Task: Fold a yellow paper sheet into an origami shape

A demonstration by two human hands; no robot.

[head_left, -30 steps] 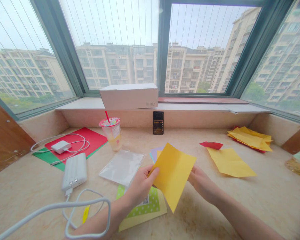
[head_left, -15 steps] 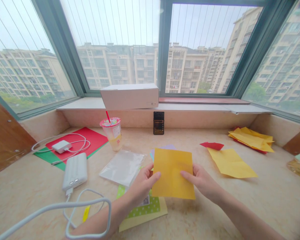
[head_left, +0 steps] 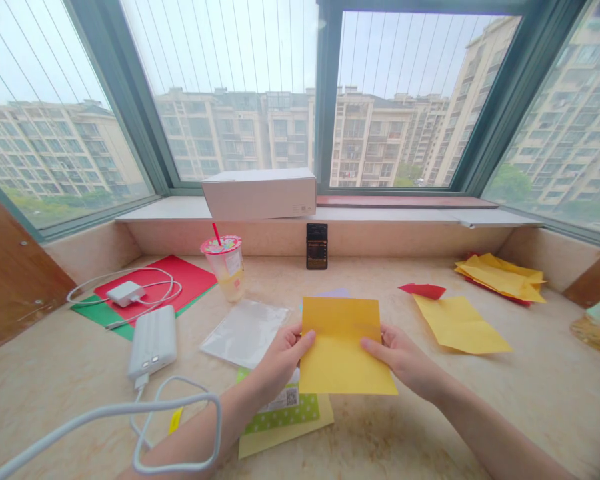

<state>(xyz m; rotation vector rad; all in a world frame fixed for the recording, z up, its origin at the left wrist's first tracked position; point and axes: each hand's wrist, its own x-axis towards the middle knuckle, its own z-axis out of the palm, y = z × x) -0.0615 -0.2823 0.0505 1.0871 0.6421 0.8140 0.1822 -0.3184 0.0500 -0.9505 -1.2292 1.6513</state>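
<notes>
A square sheet of yellow paper (head_left: 341, 360) is held up off the counter between my two hands. My left hand (head_left: 287, 353) pinches its left edge, thumb on the front and fingers behind. On the opposite edge my right hand (head_left: 403, 353) grips the same way, its thumb reaching further onto the sheet. The upper part of the sheet looks darker than the lower part, with a bend across it. Under my left forearm lies a green dotted packet (head_left: 305, 408) with pale yellow paper beneath it. Lilac paper (head_left: 333, 293) peeks out behind the held sheet.
A clear plastic sleeve (head_left: 245, 332), a drink cup (head_left: 227, 270) and a propped phone (head_left: 317, 247) stand or lie ahead. At left are a power bank (head_left: 153, 341), cables and red paper (head_left: 187, 283). At right lie a yellow sheet (head_left: 463, 325), a red scrap (head_left: 423, 291) and a yellow pile (head_left: 503, 277).
The yellow paper has tilted, so its lower part now looks brighter and wider and a bend shows across it. Both hands keep their hold and have shifted slightly.
</notes>
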